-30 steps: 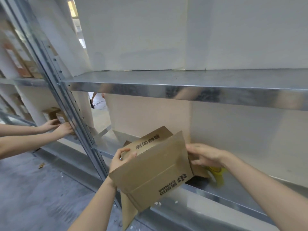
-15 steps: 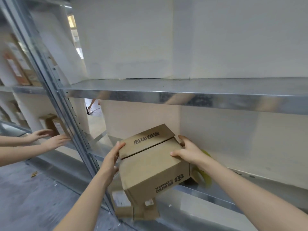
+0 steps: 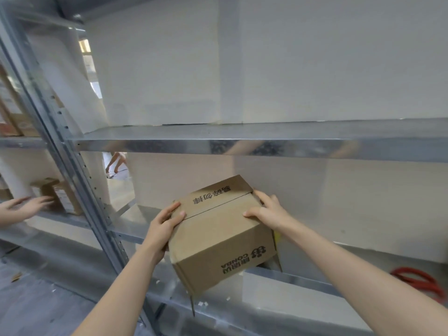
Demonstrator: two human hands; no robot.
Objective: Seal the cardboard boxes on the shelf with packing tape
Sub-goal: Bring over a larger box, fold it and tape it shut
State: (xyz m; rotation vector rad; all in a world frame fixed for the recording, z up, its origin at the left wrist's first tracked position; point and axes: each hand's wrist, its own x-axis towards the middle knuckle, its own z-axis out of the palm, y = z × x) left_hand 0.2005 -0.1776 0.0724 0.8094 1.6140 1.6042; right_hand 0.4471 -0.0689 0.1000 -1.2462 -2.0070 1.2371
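Cardboard box [image 3: 218,229]: sat tilted at the front edge of the lower shelf [image 3: 132,214], its near bottom corner hanging out past the edge; whether its far side rested on the shelf could not be told.
Top flaps: lay folded down and met along a dark seam that ran across the top from one hand to the other.
Print: dark characters on the far flap and a logo with "CONBA" on the near side, all upside down to the camera.
Loose flap: a thin edge of card hung down from the box's lowest corner.
Left hand [image 3: 167,221]: its grip was clamped on the box's left side, thumb on top beside the seam's left end, fingers wrapped round the side.
Right hand [image 3: 266,212]: its grip was clamped on the top right edge at the seam's other end, fingers curled over the edge.
Yellow sliver [image 3: 277,235]: showed just behind the box's right side; what it was could not be told.
Red looped object [image 3: 419,282]: lay on the same shelf, well to the right of the box.
Upper shelf [image 3: 242,141]: bare metal, mirroring the arms on its front lip.
Neighbouring bay: another person's hand [image 3: 24,207] reached towards small brown boxes [image 3: 60,197] left of the upright post [image 3: 80,190].
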